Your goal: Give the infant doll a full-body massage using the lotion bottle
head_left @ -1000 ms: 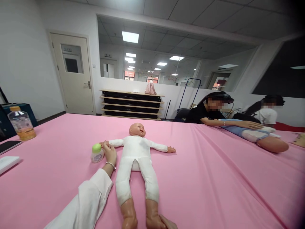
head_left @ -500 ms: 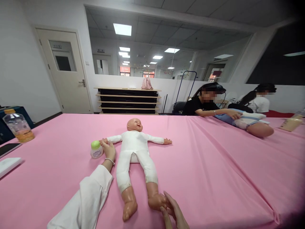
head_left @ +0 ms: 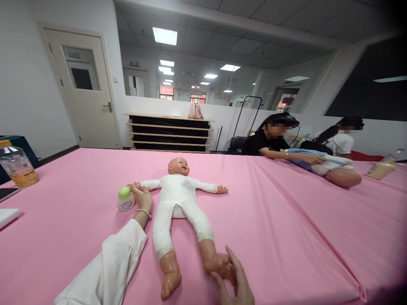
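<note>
A baby doll in a white cloth body lies on its back with arms spread and its head away from me. My left hand, wearing a bead bracelet, is closed around the doll's hand on the left side. Just left of those fingers stands a small jar with a green lid. At the lower right, my right hand grips the doll's foot between thumb and fingers. The other foot lies free on the pink cover.
A pink cover spreads over the table. To the left are a drink bottle, a phone and a white box. Across at right, a person handles another doll near a bottle; another person is behind.
The doll's gripped foot has shifted right with my right hand, and that leg is angled further outward. My left hand keeps its hold. The whole view has shifted slightly.
</note>
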Available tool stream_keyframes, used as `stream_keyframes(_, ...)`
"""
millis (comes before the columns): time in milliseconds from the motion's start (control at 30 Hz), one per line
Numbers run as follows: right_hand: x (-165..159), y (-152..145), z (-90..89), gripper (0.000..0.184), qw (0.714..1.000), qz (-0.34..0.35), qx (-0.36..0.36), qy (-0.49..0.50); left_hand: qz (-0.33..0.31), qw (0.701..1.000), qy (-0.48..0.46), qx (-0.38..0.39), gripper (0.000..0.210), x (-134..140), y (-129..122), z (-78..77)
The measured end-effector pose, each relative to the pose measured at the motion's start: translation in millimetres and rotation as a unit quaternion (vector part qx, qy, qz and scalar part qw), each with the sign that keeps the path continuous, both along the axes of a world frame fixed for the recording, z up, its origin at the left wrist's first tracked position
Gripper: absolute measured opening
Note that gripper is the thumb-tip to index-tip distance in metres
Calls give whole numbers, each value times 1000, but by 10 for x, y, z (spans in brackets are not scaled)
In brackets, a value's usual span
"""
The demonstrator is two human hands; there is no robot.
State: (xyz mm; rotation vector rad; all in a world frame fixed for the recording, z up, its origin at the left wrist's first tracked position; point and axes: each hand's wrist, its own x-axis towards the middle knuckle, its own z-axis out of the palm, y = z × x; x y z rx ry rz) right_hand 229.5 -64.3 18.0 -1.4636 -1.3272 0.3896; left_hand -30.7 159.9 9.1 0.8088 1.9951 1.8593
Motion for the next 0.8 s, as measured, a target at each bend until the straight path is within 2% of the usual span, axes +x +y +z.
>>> stream_keyframes(100, 119, 212, 518, 38, 996, 49, 18, -67, 6, 1000, -13, -26, 56, 25, 32, 128)
stream_keyframes(200, -5, 559, 1012, 35, 981, 143, 63, -119, -10, 1000, 18, -4, 58, 65, 106, 301)
stream_keyframes(267, -215, 840, 1209, 36, 962, 200, 98, -160, -32, 994, 93, 38, 55, 95, 186, 424)
stream_keyframes(300, -334, 981, 1250, 35, 951, 230, 110, -176, -47, 988, 138, 55, 54, 113, 232, 481)
stream_keyframes(367, -558, 1227, 1220, 33, 933, 270, 113, -209, -96, 964, 234, 83, 50, 155, 327, 578)
stream_keyframes(467, -773, 1428, 960, 29, 912, 320, 75, -246, -216, 892, 389, 82, 46, 219, 445, 645)
stream_keyframes(567, -857, 1431, 590, 30, 895, 327, 85, -292, -344, 808, 478, -2, 47, 262, 513, 591)
stream_keyframes(633, -888, 1395, 363, 31, 891, 309, 121, -311, -385, 781, 490, -39, 47, 282, 534, 495)
stream_keyframes(667, -901, 1384, 272, 31, 891, 299, 143, -310, -391, 779, 488, -40, 46, 290, 537, 435)
stream_keyframes(733, -911, 1392, 158, 27, 895, 282, 184, -294, -377, 799, 468, -22, 43, 299, 526, 301)
stream_keyframes(800, -869, 1423, 153, 24, 894, 280, 218, -272, -323, 847, 421, 9, 43, 285, 497, 164)
